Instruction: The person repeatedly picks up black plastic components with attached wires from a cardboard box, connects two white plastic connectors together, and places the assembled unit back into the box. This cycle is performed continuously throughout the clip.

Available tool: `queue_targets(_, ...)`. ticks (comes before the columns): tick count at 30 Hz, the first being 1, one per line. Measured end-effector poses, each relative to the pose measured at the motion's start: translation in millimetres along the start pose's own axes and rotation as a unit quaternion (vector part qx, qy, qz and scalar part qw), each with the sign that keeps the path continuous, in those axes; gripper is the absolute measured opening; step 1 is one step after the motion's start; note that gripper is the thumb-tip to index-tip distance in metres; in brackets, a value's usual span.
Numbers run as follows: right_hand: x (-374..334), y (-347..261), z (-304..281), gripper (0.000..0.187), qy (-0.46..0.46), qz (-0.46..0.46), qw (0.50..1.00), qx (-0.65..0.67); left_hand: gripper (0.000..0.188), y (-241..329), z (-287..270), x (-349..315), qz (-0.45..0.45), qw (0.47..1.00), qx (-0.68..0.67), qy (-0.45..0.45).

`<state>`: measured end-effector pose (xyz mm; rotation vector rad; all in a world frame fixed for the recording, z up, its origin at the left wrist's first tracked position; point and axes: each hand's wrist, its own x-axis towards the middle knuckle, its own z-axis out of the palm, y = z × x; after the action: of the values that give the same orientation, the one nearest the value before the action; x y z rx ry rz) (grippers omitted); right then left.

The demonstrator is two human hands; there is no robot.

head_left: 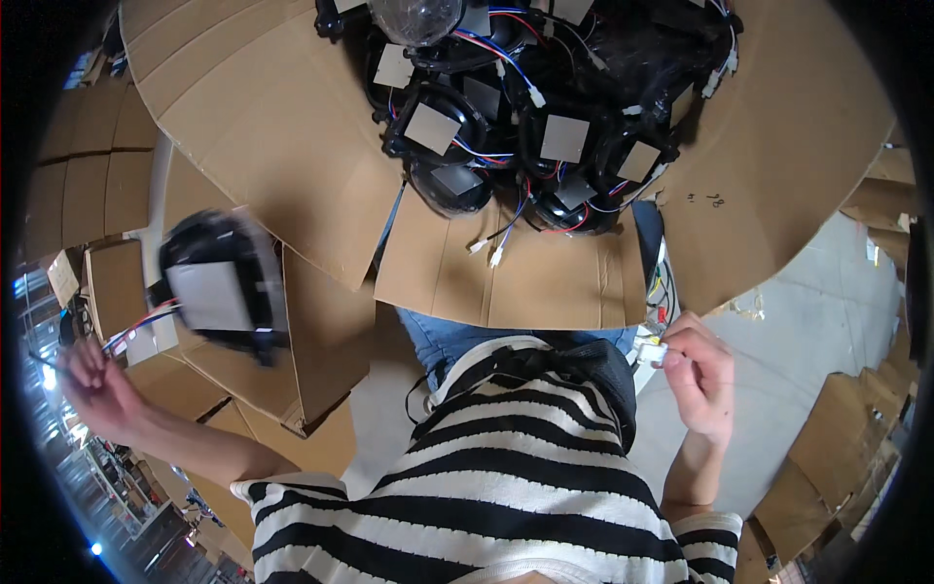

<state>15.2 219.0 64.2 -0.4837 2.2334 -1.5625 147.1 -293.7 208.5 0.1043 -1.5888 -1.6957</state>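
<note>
My left hand [102,394], at the far left, has its fingers curled at the ends of the red, blue and white wires [141,323]. These wires run from a rounded black unit [255,292] with a square silver-grey label [209,296]. The unit is slightly blurred and shows beside an open carton. At the right of my waist, my right hand [702,375] pinches a small white plug connector [650,353] between thumb and forefinger. Several similar black units [433,122] lie piled ahead, with loose wires and white connectors; clear plastic covers some.
Wide cardboard flaps [263,127] spread around the pile, and a front flap [506,282] reaches my waist. An open carton [326,336] stands at the left. Coloured wires [664,292] hang near the right flap. More cardboard [827,457] lies on the grey floor [798,311].
</note>
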Motion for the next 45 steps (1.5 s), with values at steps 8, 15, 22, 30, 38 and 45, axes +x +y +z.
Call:
queue_targets(8,5,-2,15,0.004,-0.045,-0.045,0.998,0.015,0.026,-158,-161,-11,-0.145,0.875,0.455,0.077)
queue_targets(15,6,3,21,0.003,-0.044,-0.020,0.999,0.018,0.017,-194,-21,-60,-0.020,0.836,0.536,0.116)
queue_targets(22,16,-4,31,0.003,-0.073,-0.043,0.996,0.001,0.032,-273,206,-97,0.074,0.718,0.472,-0.506)
queue_targets(30,0,0,26,0.004,-0.050,-0.026,0.998,0.042,0.012,-388,211,-79,0.115,0.460,0.618,-0.627)
queue_targets(38,11,9,29,0.005,-0.074,-0.022,0.996,0.050,0.015,-279,210,-60,-0.072,0.768,0.338,-0.539)
queue_targets(45,18,5,36,0.005,-0.095,-0.052,0.993,0.045,0.012,-225,217,-121,-0.425,0.840,0.072,-0.331)
